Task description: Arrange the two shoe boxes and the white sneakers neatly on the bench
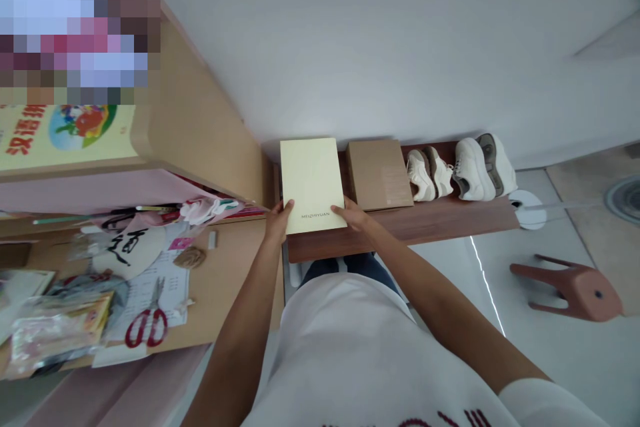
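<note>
A pale yellow box with small dark lettering lies on a low brown shelf by the white wall. My left hand grips its near left corner. My right hand grips its near right edge. Both hands are closed on the box with thumbs on its lid. A brown cardboard box sits just right of it, almost touching.
Two pairs of white sneakers stand further right on the shelf. A wooden desk at left holds red-handled scissors, papers and clutter. A reddish plastic stool lies tipped on the floor at right, near a white round base.
</note>
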Tool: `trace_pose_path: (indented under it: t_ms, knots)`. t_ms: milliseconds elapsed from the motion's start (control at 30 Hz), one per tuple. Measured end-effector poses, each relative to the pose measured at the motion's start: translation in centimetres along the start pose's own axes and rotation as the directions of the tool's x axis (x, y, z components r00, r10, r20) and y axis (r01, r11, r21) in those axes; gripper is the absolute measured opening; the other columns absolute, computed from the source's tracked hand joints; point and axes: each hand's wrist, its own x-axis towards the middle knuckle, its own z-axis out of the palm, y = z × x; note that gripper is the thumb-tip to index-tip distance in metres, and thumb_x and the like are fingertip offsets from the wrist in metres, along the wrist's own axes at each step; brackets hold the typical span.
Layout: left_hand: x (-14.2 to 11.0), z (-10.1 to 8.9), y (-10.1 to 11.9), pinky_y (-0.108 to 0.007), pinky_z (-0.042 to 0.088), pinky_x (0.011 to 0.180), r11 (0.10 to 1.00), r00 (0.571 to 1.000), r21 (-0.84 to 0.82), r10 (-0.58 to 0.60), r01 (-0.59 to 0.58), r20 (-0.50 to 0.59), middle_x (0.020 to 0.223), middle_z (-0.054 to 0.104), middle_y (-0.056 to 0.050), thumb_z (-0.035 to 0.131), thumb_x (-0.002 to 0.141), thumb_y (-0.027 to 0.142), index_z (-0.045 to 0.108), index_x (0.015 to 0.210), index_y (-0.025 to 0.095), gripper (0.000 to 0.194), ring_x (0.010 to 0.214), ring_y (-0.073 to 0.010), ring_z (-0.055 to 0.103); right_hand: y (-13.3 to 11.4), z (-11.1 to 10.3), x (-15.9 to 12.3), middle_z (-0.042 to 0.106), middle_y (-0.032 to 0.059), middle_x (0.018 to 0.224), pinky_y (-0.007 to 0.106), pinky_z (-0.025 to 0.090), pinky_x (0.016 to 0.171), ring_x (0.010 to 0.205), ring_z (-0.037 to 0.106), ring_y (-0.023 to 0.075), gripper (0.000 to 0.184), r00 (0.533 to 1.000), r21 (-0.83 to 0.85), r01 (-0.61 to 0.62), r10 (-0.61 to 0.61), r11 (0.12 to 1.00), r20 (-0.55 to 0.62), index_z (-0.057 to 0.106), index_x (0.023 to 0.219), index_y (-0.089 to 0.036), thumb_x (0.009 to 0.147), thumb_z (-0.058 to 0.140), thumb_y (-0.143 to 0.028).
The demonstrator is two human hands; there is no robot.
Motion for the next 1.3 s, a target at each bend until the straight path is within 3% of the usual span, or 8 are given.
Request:
trace_pose_path:
  t_ms: [233, 500, 733, 1300]
  knots:
    - [0.4, 0.7, -0.9, -0.039, 0.056, 0.1, 0.998, 0.998, 0.038, 0.043, -0.041, -0.038, 0.121, 0.074, -0.014, 0.081, 0.078, 0.042, 0.072, 0.116, 0.017, 0.046, 0.115, -0.0262, 0.07, 1.2, -0.6, 0.5, 0.067, 0.0134, 0.134, 0.055, 0.048, 0.109, 0.117, 0.067, 0.0257, 0.061, 1.0, 0.052, -0.02, 0.019, 0.998, 0.005, 0.05, 0.143, -0.021, 0.088, 0.071, -0.035]
    - [1.6, -0.2, -1.8, -0.04, 0.055, 0.101, 0.998, 0.997, 0.011, 0.059, -0.059, -0.039, 0.119, 0.075, -0.013, 0.083, 0.075, 0.046, 0.074, 0.114, 0.017, 0.05, 0.116, -0.0278, 0.069, 1.5, -0.2, 1.7, 0.071, 0.0088, 0.129, 0.054, 0.047, 0.111, 0.118, 0.067, 0.0249, 0.057, 0.999, 0.068, -0.037, 0.038, 0.997, -0.003, 0.054, 0.139, -0.025, 0.085, 0.074, -0.029]
    - [2.1, -0.5, -2.0, -0.04, 0.057, 0.099, 0.999, 0.998, 0.041, 0.029, -0.027, -0.048, 0.116, 0.075, -0.013, 0.079, 0.079, 0.048, 0.073, 0.114, 0.018, 0.047, 0.115, -0.028, 0.07, 1.8, 0.4, 2.5, 0.07, 0.0097, 0.129, 0.054, 0.052, 0.106, 0.114, 0.069, 0.0247, 0.055, 0.994, 0.062, -0.097, 0.099, 0.993, -0.042, 0.053, 0.139, -0.024, 0.087, 0.07, -0.024]
    - [2.7, -0.7, -2.4, -0.041, 0.056, 0.099, 0.995, 0.999, 0.093, 0.042, -0.04, -0.012, 0.121, 0.074, -0.015, 0.076, 0.081, 0.05, 0.072, 0.114, 0.017, 0.047, 0.117, -0.0282, 0.069, 1.3, 1.2, 2.5, 0.069, 0.0113, 0.13, 0.048, 0.051, 0.107, 0.115, 0.068, 0.0215, 0.047, 0.989, -0.023, -0.117, 0.114, 0.993, -0.096, 0.052, 0.138, -0.022, 0.092, 0.062, -0.019]
